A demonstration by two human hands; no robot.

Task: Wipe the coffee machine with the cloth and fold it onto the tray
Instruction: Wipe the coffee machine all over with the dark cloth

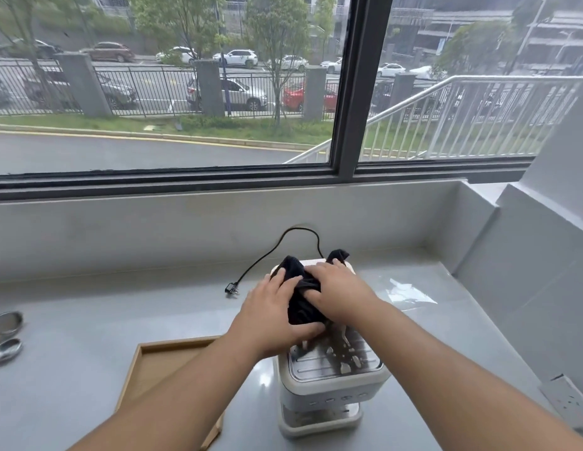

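Note:
A white coffee machine [329, 382] with a ribbed metal top stands on the grey counter in front of me. A bunched black cloth [303, 304] lies on its top. My left hand [270, 314] grips the cloth from the left, thumb under its near edge. My right hand [339, 291] presses down on the cloth from the right, fingers spread over it. A wooden tray [153, 362] sits on the counter just left of the machine, partly hidden by my left forearm.
The machine's black power cord [270, 255] loops behind it, and its plug [231, 289] lies loose on the counter. Two metal pieces [5, 336] rest at the left edge. A wall socket [568, 402] sits low right. A wall rises close on the right.

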